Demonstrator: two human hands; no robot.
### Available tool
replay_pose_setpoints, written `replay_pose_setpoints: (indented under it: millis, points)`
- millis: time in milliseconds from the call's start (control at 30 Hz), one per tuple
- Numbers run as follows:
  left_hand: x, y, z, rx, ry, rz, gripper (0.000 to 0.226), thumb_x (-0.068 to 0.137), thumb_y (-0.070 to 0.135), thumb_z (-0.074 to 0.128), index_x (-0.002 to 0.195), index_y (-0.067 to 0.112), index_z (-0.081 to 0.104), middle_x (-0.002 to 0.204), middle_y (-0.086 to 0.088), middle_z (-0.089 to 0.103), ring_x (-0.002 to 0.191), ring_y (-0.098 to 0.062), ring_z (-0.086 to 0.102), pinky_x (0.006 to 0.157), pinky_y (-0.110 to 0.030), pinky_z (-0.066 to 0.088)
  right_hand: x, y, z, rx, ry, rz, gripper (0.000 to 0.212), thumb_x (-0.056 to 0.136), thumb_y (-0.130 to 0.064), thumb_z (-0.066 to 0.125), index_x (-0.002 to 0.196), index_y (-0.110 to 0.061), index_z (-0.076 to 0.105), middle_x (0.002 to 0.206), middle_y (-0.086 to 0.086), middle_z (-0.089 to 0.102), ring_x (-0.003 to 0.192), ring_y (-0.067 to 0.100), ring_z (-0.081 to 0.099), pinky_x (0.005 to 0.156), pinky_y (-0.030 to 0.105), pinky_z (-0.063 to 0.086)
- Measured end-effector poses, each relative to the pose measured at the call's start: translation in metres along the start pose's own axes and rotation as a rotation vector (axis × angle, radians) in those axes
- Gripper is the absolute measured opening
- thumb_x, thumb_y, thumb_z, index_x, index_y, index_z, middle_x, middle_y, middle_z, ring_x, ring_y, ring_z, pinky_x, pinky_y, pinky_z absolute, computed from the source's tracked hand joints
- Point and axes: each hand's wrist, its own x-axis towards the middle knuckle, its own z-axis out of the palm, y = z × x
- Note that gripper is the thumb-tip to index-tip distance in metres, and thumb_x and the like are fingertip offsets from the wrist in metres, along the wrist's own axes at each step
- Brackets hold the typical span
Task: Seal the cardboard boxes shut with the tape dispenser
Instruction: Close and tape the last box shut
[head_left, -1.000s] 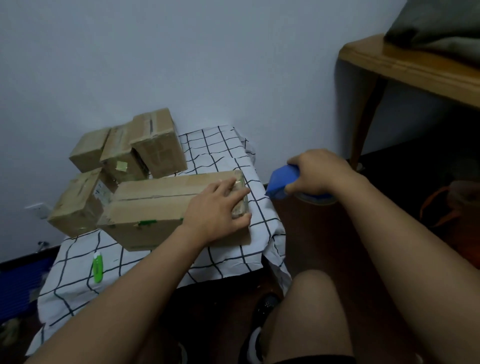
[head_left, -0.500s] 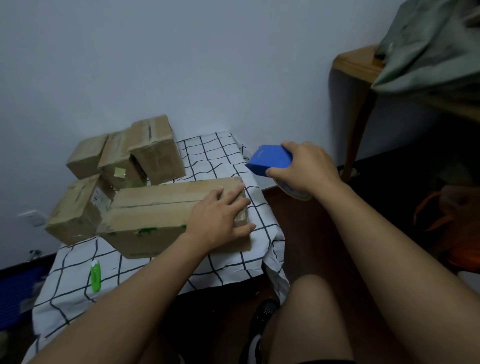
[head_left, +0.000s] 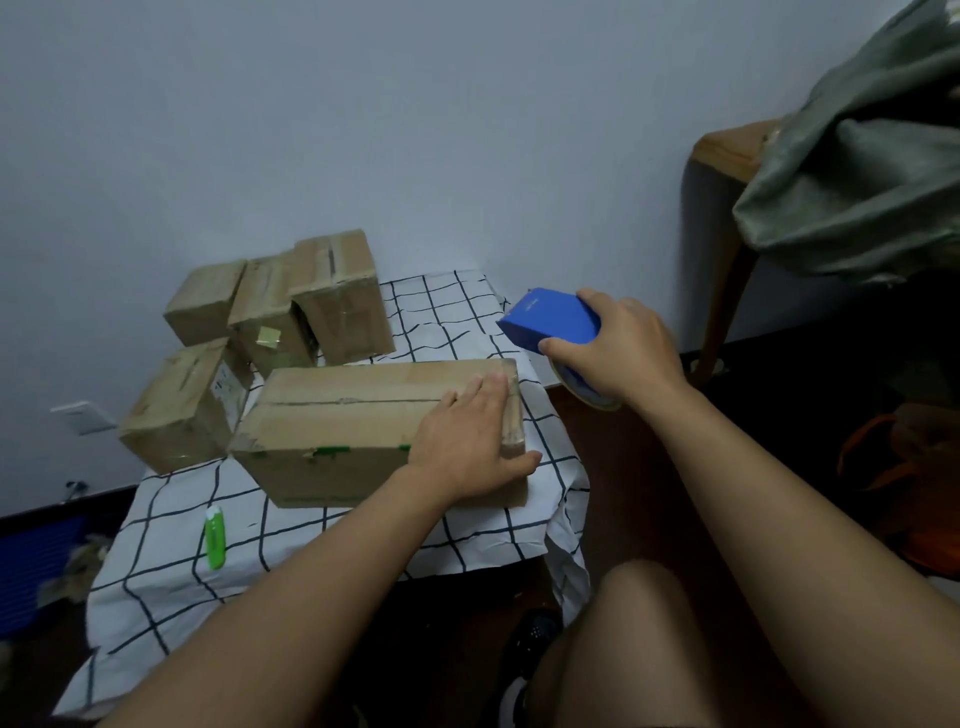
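Note:
A long cardboard box (head_left: 358, 421) lies on the checked cloth (head_left: 457, 525), its top seam running left to right. My left hand (head_left: 470, 441) rests flat on the box's right end, fingers straight, thumb over the front edge. My right hand (head_left: 618, 348) grips the blue tape dispenser (head_left: 550, 319) in the air just right of the box, above its far right corner; the tape roll shows below my palm. Several smaller cardboard boxes (head_left: 270, 322) are piled behind and to the left of the long one.
A green tube-shaped item (head_left: 214, 538) lies on the cloth at the front left. A wooden table (head_left: 727, 156) with grey-green fabric (head_left: 857, 176) on it stands at the right. My knee (head_left: 639, 613) is below the cloth's right corner. A wall rises behind the boxes.
My right hand has lifted the tape dispenser from low beside the table up and toward the long box's right end. My left hand has stayed on the box.

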Motion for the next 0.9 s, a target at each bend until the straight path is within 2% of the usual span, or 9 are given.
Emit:
replay_pose_setpoints:
  millis: [100, 200, 333, 400, 533, 633, 700, 767, 900]
  points:
    - [-0.001, -0.008, -0.006, -0.022, -0.094, 0.057, 0.112, 0.078, 0.082, 0.042, 0.156, 0.015, -0.003, 0.163, -0.006, -0.011, 0.150, -0.016, -0.004, 0.120, -0.035, 0.001, 0.001, -0.014, -0.001, 0.167, 0.027, -0.011, 0.069, 0.077, -0.064, 0.069, 0.135, -0.028, 0.055, 0.111, 0.003, 0.062, 0.097, 0.022, 0.053, 0.079, 0.031, 0.036]
    - [-0.003, -0.019, -0.014, -0.108, -0.087, 0.086, 0.118, 0.075, 0.082, 0.048, 0.155, 0.012, -0.004, 0.163, -0.007, -0.014, 0.150, -0.016, -0.008, 0.116, -0.028, -0.004, 0.002, -0.025, 0.003, 0.470, -0.005, 0.010, 0.065, 0.077, -0.058, 0.076, 0.134, -0.031, 0.059, 0.113, -0.012, 0.060, 0.101, 0.012, 0.055, 0.084, 0.027, 0.040]
    - [-0.016, -0.045, -0.017, -0.030, -0.058, -0.053, 0.127, 0.060, 0.100, 0.024, 0.156, 0.021, -0.001, 0.164, -0.005, -0.009, 0.150, -0.020, -0.008, 0.120, -0.046, -0.003, 0.005, -0.034, 0.010, 0.653, -0.077, -0.016, 0.066, 0.073, -0.057, 0.079, 0.132, -0.035, 0.060, 0.115, -0.020, 0.062, 0.103, 0.003, 0.061, 0.084, 0.019, 0.045]
    - [-0.026, -0.061, -0.015, -0.016, -0.084, -0.138, 0.130, 0.054, 0.104, 0.015, 0.156, 0.025, -0.001, 0.164, -0.005, -0.008, 0.151, -0.022, -0.006, 0.120, -0.051, -0.001, 0.008, -0.038, 0.016, 0.649, -0.145, -0.055, 0.067, 0.073, -0.055, 0.080, 0.134, -0.034, 0.060, 0.118, -0.016, 0.062, 0.104, 0.001, 0.060, 0.081, 0.017, 0.045]
    - [-0.041, -0.084, -0.016, -0.028, -0.061, -0.129, 0.133, 0.054, 0.105, 0.012, 0.156, 0.020, 0.002, 0.164, -0.005, -0.003, 0.151, -0.021, 0.000, 0.120, -0.041, 0.003, 0.015, -0.049, 0.026, 0.578, -0.251, -0.129, 0.068, 0.077, -0.051, 0.082, 0.138, -0.034, 0.058, 0.128, -0.009, 0.060, 0.109, 0.010, 0.060, 0.087, 0.023, 0.047]
    - [-0.055, -0.120, -0.022, 0.015, 0.017, -0.318, 0.128, 0.054, 0.104, 0.002, 0.155, 0.027, 0.015, 0.164, -0.006, 0.005, 0.150, -0.027, 0.005, 0.118, -0.050, 0.004, 0.019, -0.062, 0.029, 0.491, -0.305, -0.200, 0.075, 0.069, -0.062, 0.077, 0.137, -0.038, 0.057, 0.128, -0.013, 0.060, 0.109, 0.007, 0.058, 0.084, 0.020, 0.044]
    - [-0.067, -0.148, -0.021, -0.003, -0.029, -0.431, 0.119, 0.056, 0.103, -0.003, 0.154, 0.037, 0.012, 0.164, -0.006, 0.001, 0.150, -0.030, 0.002, 0.117, -0.054, 0.001, 0.021, -0.068, 0.033, 0.474, -0.323, -0.221, 0.078, 0.066, -0.066, 0.073, 0.137, -0.038, 0.057, 0.128, -0.013, 0.059, 0.110, 0.009, 0.057, 0.087, 0.022, 0.045]
    - [-0.080, -0.160, -0.017, 0.012, -0.078, -0.425, 0.116, 0.056, 0.102, -0.004, 0.154, 0.041, 0.005, 0.164, -0.006, 0.000, 0.150, -0.030, 0.002, 0.119, -0.051, 0.002, 0.023, -0.078, 0.040, 0.481, -0.338, -0.224, 0.076, 0.068, -0.063, 0.074, 0.137, -0.037, 0.057, 0.130, -0.012, 0.059, 0.113, 0.012, 0.057, 0.094, 0.031, 0.049]
    - [-0.085, -0.168, -0.011, 0.033, 0.002, -0.372, 0.126, 0.059, 0.103, 0.004, 0.156, 0.022, 0.011, 0.164, -0.004, 0.010, 0.149, -0.025, 0.013, 0.120, -0.042, 0.010, 0.024, -0.112, 0.064, 0.508, -0.347, -0.257, 0.079, 0.064, -0.067, 0.073, 0.136, -0.037, 0.058, 0.131, -0.010, 0.060, 0.115, 0.014, 0.059, 0.101, 0.038, 0.049]
